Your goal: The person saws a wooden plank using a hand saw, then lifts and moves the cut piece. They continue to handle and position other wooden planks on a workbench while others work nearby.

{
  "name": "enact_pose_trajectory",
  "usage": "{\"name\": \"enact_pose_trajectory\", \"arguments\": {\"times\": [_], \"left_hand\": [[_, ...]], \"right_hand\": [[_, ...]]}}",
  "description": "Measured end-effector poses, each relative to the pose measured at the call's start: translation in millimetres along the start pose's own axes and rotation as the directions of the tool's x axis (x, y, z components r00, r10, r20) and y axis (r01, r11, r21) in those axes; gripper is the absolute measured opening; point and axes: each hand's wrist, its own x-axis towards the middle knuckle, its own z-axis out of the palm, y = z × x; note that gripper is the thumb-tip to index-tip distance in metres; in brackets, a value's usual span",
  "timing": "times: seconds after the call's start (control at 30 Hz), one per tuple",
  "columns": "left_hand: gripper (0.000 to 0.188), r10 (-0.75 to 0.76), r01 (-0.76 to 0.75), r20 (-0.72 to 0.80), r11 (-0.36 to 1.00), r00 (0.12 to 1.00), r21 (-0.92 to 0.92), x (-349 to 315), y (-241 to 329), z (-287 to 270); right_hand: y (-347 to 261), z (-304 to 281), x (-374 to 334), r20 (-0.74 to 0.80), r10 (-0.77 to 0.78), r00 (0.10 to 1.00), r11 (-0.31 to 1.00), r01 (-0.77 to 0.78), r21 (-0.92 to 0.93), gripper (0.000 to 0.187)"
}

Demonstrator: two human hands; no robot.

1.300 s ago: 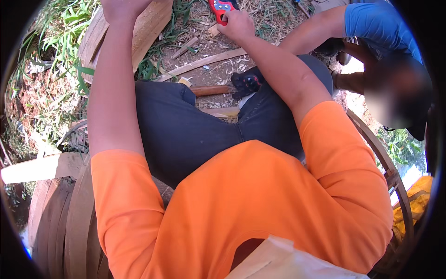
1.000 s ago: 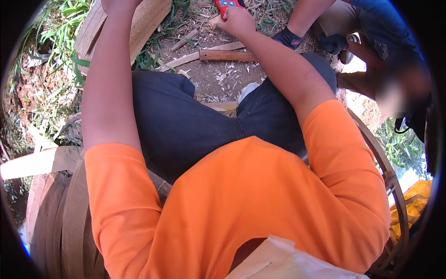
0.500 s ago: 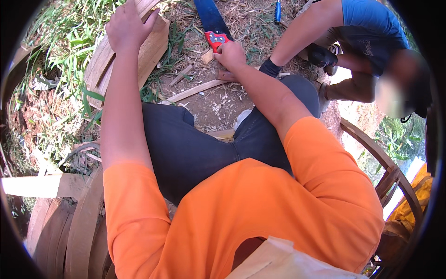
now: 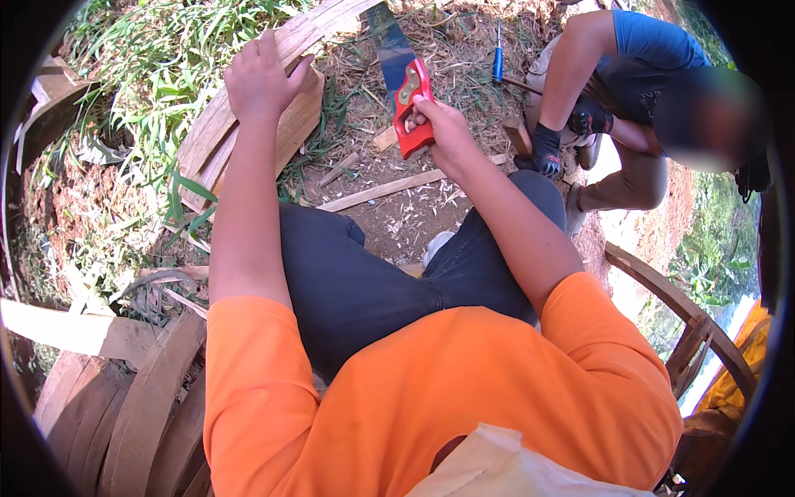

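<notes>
In my right hand (image 4: 447,132) is a hand saw (image 4: 392,51) with a red handle and a dark blade. My fingers wrap round the grip, and the blade points away towards the top edge. The blade's far part is by the end of a wooden plank (image 4: 319,35); whether they touch I cannot tell. My left hand (image 4: 263,81) lies on that plank, its fingers bent over the far edge and the thumb apart on the near side. Under the plank sits a thick wooden block (image 4: 300,116), partly hidden by my left hand and forearm.
A co-worker in dark gloves (image 4: 546,149) crouches at the right, near a small wood piece (image 4: 518,135). Beyond lies a blue-handled screwdriver (image 4: 498,65). A thin wood strip (image 4: 381,189) crosses the ground before my knees. Curved boards (image 4: 141,406) stack at lower left; a wooden frame (image 4: 662,286) stands right.
My right hand has drawn the saw nearer and rightward, its handle turned more upright. My left hand appears slightly lower and further right. The co-worker's gloved hand and small wood piece have moved right.
</notes>
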Motion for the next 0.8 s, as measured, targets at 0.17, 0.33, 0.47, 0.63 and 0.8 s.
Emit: {"name": "enact_pose_trajectory", "arguments": {"times": [0.17, 0.33, 0.47, 0.63, 0.8], "left_hand": [[0.085, -0.005, 0.005, -0.049, 1.000, 0.999, -0.013, -3.1, -7.8, -0.3], [0.079, -0.014, 0.014, -0.027, 1.000, 1.000, -0.010, -3.9, -6.9, 3.8], [0.074, -0.019, 0.020, -0.032, 1.000, 0.999, 0.009, -2.7, -6.8, 7.8], [0.072, -0.032, 0.032, 0.031, 0.999, 0.999, 0.022, -2.2, -5.1, 6.4], [0.072, -0.034, 0.034, 0.012, 0.999, 0.999, 0.007, 0.3, -3.5, 6.0]], "right_hand": [[-29.5, 22.0, -71.1, -0.130, -0.111, 0.985, 0.990, 0.120, 0.067, 0.037], [-26.9, 12.2, -93.4, -0.192, -0.149, 0.970, 0.987, 0.136, -0.081, 0.039], [-18.7, 10.9, -96.6, -0.235, -0.327, 0.915, 0.931, 0.271, -0.244, 0.040], [-45.9, 29.2, -82.9, -0.030, -0.375, 0.927, 0.854, 0.333, -0.401, 0.045], [-34.6, 53.2, -25.6, 0.105, -0.343, 0.933, 0.765, 0.342, -0.545, 0.050]]}}
